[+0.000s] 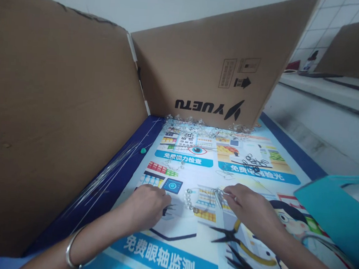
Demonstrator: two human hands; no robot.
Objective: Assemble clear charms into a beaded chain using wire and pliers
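My left hand [147,206] is over the printed sheet with its fingers curled together; whatever they hold, if anything, is hidden. To the right, my right hand [244,201] pinches at a small cluster of thin bent wire [218,196]. Between the hands lies a short curved string of clear beads [189,199], apart from the left fingers. Below my right hand rest pliers with yellow handles [232,237]. A second pair of dark-jawed pliers [243,267] lies nearer to me, partly cut off by the frame.
Cardboard panels [203,70] stand at the left and back. Along the back panel lie many clear beaded pieces [204,130]. Dark wire loops [255,162] are at the back right, and long thin wires [108,172] lie along the left edge. A teal item [332,200] sits at right.
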